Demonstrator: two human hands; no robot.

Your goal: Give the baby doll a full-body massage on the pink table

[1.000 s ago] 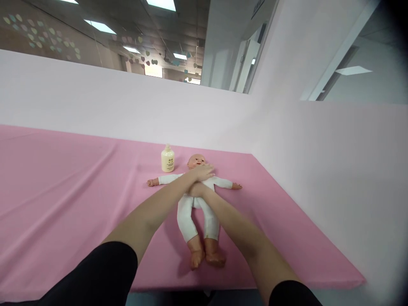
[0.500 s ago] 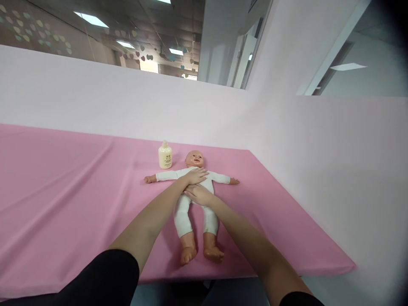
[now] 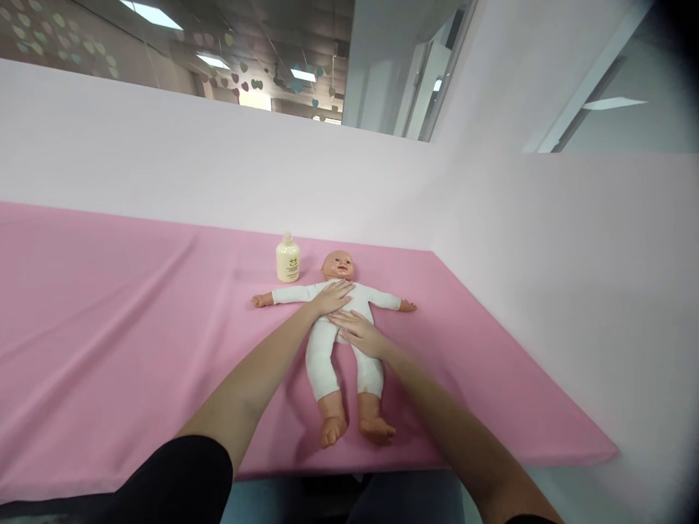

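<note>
Doll flat on its back on the pink worktop, arms spread, head towards the pale wall, bare feet towards the near edge. Left hand laid across the upper chest, reaching in from the left; right hand just below it on the belly, fingers pointing back across the body. Neither grip closed on anything: palms down, fingers stretched and loose, resting on the white suit rather than pinching or lifting it. Forearms angled in so the hands lie one above the other, close together but not quite touching as far as can be told.

Cream bottle upright just beside the doll's head, on its left as seen here, apart from both hands and capped.

Judged from this: a flat-handed rubbing or pressing of the torso, midway through — nothing gripped, nothing lifted. Any further stroke calls for light, even pressure and open palms, with care not to drag the doll sideways over the cloth or knock the bottle.
</note>
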